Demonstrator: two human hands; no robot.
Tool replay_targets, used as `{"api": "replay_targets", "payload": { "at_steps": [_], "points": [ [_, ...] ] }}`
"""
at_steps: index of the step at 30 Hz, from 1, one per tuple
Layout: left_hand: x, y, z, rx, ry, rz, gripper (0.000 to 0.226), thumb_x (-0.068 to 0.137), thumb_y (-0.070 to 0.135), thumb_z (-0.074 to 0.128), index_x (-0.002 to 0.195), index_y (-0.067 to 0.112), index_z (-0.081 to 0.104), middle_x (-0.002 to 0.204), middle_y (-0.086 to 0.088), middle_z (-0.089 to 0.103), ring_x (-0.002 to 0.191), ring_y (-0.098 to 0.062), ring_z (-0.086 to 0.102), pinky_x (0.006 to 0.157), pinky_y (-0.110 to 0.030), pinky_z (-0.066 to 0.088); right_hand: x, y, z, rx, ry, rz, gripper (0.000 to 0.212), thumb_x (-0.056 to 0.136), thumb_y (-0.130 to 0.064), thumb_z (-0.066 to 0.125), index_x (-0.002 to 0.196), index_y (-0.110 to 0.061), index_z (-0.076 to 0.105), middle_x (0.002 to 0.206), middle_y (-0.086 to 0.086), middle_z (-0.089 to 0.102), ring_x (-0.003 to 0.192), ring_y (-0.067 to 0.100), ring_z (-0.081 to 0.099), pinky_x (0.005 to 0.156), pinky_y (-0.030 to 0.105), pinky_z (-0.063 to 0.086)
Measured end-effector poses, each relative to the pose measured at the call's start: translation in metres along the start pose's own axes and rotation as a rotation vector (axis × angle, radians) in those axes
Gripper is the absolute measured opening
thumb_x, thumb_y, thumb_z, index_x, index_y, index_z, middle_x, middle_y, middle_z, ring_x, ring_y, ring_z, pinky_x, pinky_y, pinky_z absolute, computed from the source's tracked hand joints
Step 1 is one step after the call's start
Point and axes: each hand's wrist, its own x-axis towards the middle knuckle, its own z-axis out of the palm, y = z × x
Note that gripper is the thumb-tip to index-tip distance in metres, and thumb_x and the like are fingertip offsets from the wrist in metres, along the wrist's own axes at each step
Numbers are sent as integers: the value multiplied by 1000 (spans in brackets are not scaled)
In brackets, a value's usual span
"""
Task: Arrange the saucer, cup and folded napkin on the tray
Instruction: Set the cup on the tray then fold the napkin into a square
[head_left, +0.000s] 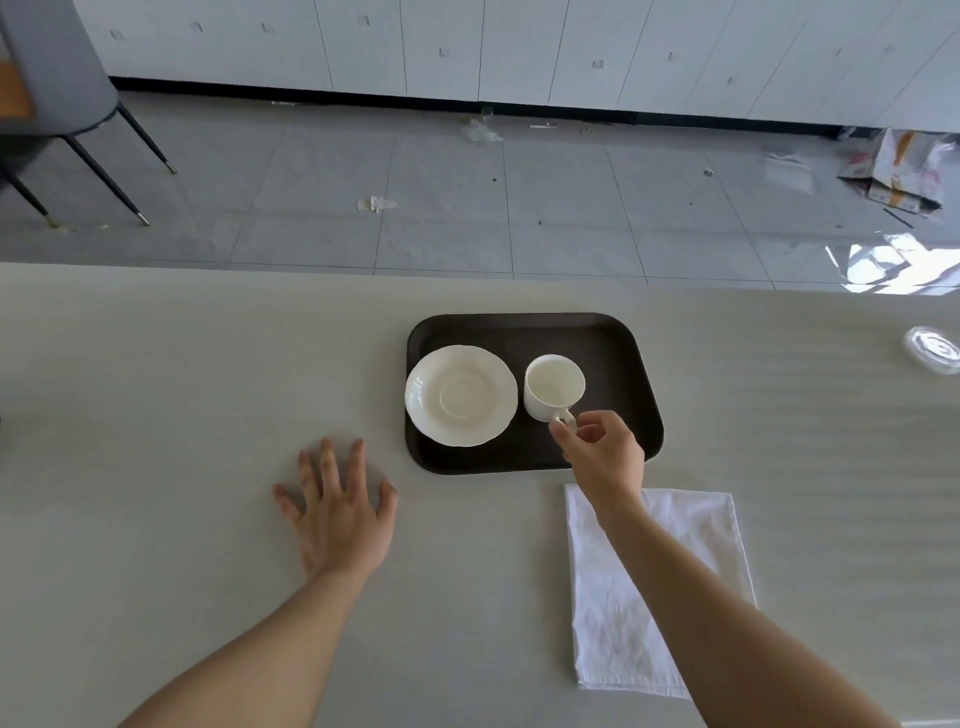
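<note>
Head view: right hand (602, 449) pinches glossy cup (553, 387) handle; left hand (337, 512) splayed flat.

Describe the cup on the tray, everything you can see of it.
The cup is a small, glossy off-white teacup, ceramic by its look, with a single loop handle. It stands upright and looks empty, on the right half of the dark brown tray, just right of the white saucer, not on it. Its handle points toward the person, and the right hand pinches it with thumb and fingertips. Whether its base is resting on the tray or just lifted cannot be told.
</note>
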Motion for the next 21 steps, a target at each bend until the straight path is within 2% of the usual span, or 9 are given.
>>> {"api": "replay_targets", "payload": {
  "at_steps": [4, 8, 10, 13, 15, 18, 21],
  "points": [
    [1, -1, -1, 5, -24, -1, 65, 90, 54, 38, 149, 30, 23, 160, -9, 18, 148, -32, 4, 113, -66, 3, -13, 20, -22, -17, -23, -10, 20, 86, -34, 76, 99, -25, 66, 78, -10, 70, 76, 9, 67, 63, 24, 51],
    [3, -2, -2, -13, -57, 7, 65, 91, 52, 41, 150, 30, 23, 161, -10, 16, 148, -31, 2, 112, -66, 0, -26, 45, -53, -50, -5, -33, 8, 90, -21, 67, 98, -23, 68, 77, -6, 72, 76, 19, 69, 64, 29, 55],
    [4, 1, -6, -43, -74, -7, 66, 90, 47, 48, 149, 26, 27, 160, -13, 18, 148, -33, 5, 112, -67, 3, -31, 58, -69, -85, 10, -57, 9, 92, -17, 66, 99, -20, 70, 79, -6, 71, 77, 18, 69, 64, 25, 52],
    [-6, 19, -16, -94, -53, 29, 68, 84, 33, 65, 143, 13, 38, 150, -25, 32, 143, -42, 20, 109, -70, 15, -39, 78, -89, -164, 24, -95, 15, 93, -14, 65, 106, -16, 72, 92, -4, 73, 83, 15, 68, 66, 19, 48],
    [-26, 41, -23, -123, 1, 168, 61, 80, 24, 68, 135, 8, 48, 138, -28, 44, 132, -47, 36, 104, -67, 30, -45, 90, -100, -212, 38, -133, 15, 92, -10, 67, 105, -14, 73, 100, -2, 74, 86, 15, 68, 67, 18, 49],
    [-73, 78, -28, -199, 36, 486, 51, 77, 25, 61, 124, 7, 59, 129, -24, 54, 116, -44, 52, 96, -54, 45, -56, 103, -115, -285, 50, -221, 19, 89, -4, 69, 106, -13, 74, 109, 1, 73, 93, 21, 69, 76, 31, 55],
    [-123, 113, -25, -208, -97, 778, 50, 83, 31, 62, 130, 16, 54, 136, -16, 53, 128, -36, 49, 103, -49, 45, -65, 113, -127, -429, 67, -342, 24, 87, -2, 73, 109, -11, 75, 113, 3, 73, 103, 26, 66, 76, 28, 50]
  ]
}}
